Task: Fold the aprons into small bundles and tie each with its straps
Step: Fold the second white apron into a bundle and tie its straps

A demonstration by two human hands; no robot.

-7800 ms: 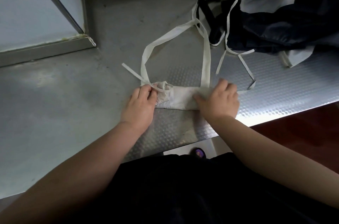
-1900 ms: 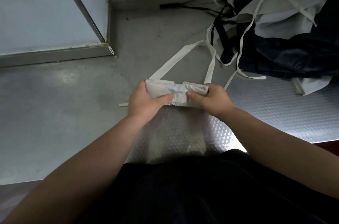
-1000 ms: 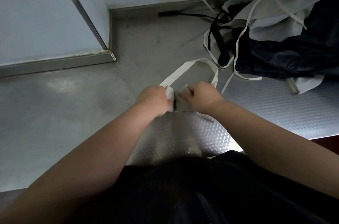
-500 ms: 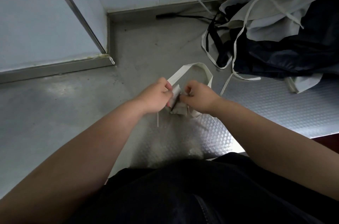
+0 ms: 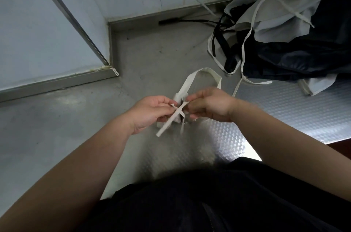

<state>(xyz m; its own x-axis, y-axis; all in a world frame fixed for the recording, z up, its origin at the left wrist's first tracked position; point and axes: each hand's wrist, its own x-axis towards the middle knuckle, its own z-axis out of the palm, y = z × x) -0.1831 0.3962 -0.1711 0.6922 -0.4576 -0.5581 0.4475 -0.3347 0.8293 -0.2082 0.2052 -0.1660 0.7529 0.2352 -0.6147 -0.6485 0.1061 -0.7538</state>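
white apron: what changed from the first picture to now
Flat on the steel counter then, the apron bundle is now folded smaller and held between the left hand and right hand, which pinch its straps crossed over it. The apron pile stayed put.

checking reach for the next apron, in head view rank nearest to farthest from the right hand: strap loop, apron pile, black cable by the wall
From the right hand:
1. strap loop, just beyond it on the table
2. apron pile, back right
3. black cable, far back along the wall
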